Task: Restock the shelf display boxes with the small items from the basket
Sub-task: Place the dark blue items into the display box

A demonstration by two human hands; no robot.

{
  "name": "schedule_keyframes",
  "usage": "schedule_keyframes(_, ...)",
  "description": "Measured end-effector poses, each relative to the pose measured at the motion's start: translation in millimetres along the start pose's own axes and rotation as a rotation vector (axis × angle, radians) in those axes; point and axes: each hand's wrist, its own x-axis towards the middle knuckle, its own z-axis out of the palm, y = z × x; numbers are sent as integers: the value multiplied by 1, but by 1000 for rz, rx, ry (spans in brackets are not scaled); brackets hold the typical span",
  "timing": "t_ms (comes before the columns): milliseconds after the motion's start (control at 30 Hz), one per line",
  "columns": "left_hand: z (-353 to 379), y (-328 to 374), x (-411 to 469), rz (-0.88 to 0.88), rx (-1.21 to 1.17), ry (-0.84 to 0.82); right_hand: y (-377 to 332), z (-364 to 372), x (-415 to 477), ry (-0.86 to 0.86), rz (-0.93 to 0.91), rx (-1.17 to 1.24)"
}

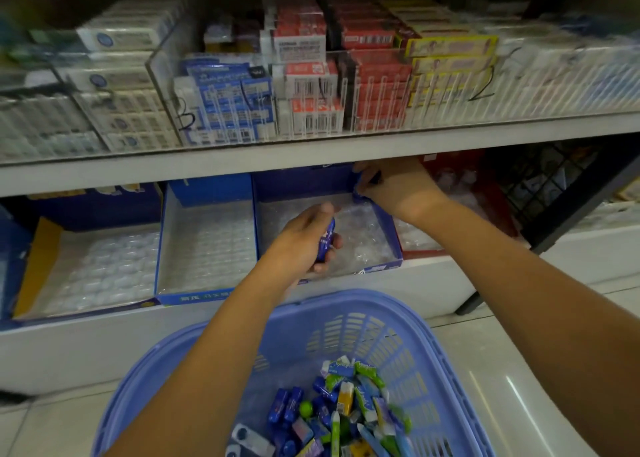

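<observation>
Blue pack (327, 238) gripped in my left hand (301, 245), fingers and thumb curled round it, over the near part of the dark blue display box (393, 238) on the lower shelf. My right hand (394, 188) reaches deeper in, just under the edge of the upper shelf (311, 152), its fingertips pinching the blue card at the box's far right corner. A clear moulded plastic tray (360, 235) lines the box floor. To its left sit a lighter blue box (160, 249) and beyond that a blue-and-yellow box (38, 249), both lined with clear trays; to its right, a red box (457, 169). Below my forearms is the lilac basket (426, 346), with small items (346, 408) in blue, green and yellow wrappers heaped at its bottom. The upper shelf carries stacked white, blue, red and yellow cartons (311, 86) behind a clear slotted rail, their print too blurred to read.
</observation>
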Motion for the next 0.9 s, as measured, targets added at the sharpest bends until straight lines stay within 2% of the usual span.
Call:
schedule_keyframes(67,3,6,-4,-102,-284,-84,-8,-11,-19,-105,7,370)
schedule_keyframes(133,4,11,-10,-150,-388,-218,-15,-19,-38,-299,0,635)
schedule_keyframes(200,5,14,-14,-151,-393,-312,-16,-22,-49,-370,-64,656)
schedule_keyframes(300,10,15,-16,-106,-350,-319,-19,-23,-54,-310,-76,709)
schedule_keyframes(367,12,14,-16,-66,-347,-284,-17,-22,-50,-263,-46,749)
schedule_keyframes(467,12,14,-16,-37,-367,-232,-15,-18,-45,-293,33,802)
schedule_keyframes(567,15,13,-9,-24,-356,-63,-14,-14,-36,-226,86,761)
schedule_keyframes(600,16,11,-4,8,-239,21,-14,-14,-31,-163,92,706)
schedule_keyframes(667,11,3,1,106,271,128,-11,-9,-17,-9,120,579)
schedule_keyframes(700,8,-4,0,170,552,123,-10,-7,-9,65,136,543)
schedule_keyframes(767,3,-17,-4,238,923,4,-6,1,5,134,135,453)
schedule_keyframes(833,0,-31,-7,221,1127,-114,-4,12,15,100,115,407)
schedule_keyframes(900,-4,-37,-7,218,1192,-150,-2,21,20,70,64,351)
